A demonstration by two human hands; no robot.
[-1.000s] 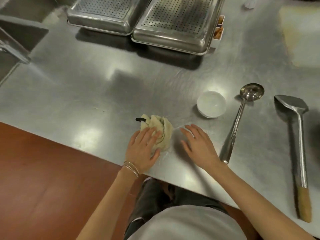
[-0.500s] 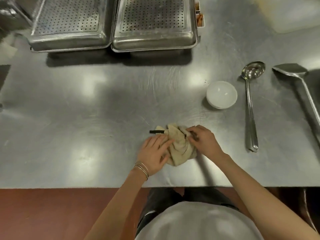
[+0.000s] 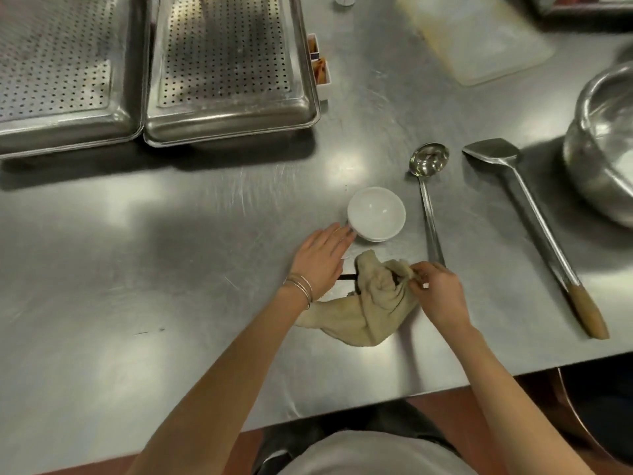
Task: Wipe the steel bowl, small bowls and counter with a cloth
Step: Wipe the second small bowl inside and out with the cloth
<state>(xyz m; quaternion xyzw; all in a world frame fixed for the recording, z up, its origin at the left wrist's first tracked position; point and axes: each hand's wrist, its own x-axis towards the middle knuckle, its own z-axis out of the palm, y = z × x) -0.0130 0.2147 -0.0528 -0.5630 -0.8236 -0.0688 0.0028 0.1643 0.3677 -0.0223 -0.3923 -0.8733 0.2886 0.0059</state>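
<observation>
A crumpled beige cloth (image 3: pixel 370 303) lies on the steel counter (image 3: pixel 171 269) near its front edge. My right hand (image 3: pixel 436 291) pinches the cloth's upper right part and lifts it a little. My left hand (image 3: pixel 320 258) has straight fingers, and its fingertips touch the rim of a small white bowl (image 3: pixel 376 213) just beyond the cloth. A large steel bowl (image 3: pixel 603 145) stands at the right edge of the view, partly cut off.
A steel ladle (image 3: pixel 428 193) and a wooden-handled steel spatula (image 3: pixel 534 228) lie right of the small bowl. Two perforated steel trays (image 3: pixel 219 70) sit at the back left. A pale cutting board (image 3: pixel 476 36) lies at the back right.
My left hand has left the cloth and reached up to the small white bowl. My right hand has taken hold of the cloth and pulled it partly open. The view has shifted right.
</observation>
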